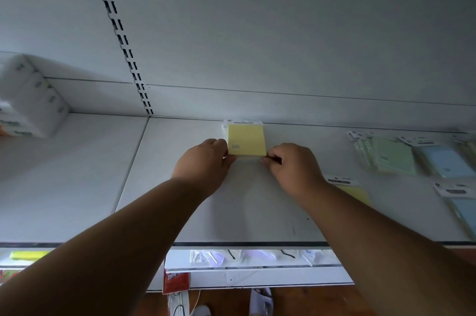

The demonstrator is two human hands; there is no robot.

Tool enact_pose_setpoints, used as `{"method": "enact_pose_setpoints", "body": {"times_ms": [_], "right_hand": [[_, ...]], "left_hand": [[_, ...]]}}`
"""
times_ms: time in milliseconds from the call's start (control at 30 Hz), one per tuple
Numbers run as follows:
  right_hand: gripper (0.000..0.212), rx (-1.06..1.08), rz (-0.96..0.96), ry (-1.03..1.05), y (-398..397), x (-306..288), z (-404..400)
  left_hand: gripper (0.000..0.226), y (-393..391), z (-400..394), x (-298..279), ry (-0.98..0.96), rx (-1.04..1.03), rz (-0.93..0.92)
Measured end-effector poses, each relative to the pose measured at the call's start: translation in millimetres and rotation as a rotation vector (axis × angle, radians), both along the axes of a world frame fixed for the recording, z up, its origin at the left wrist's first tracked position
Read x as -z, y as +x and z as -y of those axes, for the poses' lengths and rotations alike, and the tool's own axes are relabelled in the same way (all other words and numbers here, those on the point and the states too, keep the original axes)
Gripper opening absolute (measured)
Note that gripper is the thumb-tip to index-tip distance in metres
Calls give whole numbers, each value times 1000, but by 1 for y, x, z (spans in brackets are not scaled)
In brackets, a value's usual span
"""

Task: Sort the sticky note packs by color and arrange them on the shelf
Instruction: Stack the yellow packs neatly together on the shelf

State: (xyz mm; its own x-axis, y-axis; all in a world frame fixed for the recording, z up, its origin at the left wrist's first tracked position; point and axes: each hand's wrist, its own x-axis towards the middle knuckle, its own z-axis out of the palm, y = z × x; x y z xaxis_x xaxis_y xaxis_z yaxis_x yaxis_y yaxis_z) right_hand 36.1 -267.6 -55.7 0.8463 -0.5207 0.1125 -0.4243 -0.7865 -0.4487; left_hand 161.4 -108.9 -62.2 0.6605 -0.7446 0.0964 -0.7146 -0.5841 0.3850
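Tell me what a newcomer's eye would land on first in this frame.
First, the pale yellow square sticky note pack lying at the back of the white metal shelf, with the left hand and right hand pinching its near corners. Next, the loose pile of green and blue packs at the far right.
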Motion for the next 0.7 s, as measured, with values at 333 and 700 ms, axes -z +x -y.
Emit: {"method": "enact_pose_setpoints", "body": {"times_ms": [333,700], "right_hand": [[17,-13,-66,-50,1,-6,0],[18,311,38,453,40,-4,7]], "left_hand": [[20,6,-8,-2,17,-58,-108],[18,0,25,-23,-226,-401,-551]]}}
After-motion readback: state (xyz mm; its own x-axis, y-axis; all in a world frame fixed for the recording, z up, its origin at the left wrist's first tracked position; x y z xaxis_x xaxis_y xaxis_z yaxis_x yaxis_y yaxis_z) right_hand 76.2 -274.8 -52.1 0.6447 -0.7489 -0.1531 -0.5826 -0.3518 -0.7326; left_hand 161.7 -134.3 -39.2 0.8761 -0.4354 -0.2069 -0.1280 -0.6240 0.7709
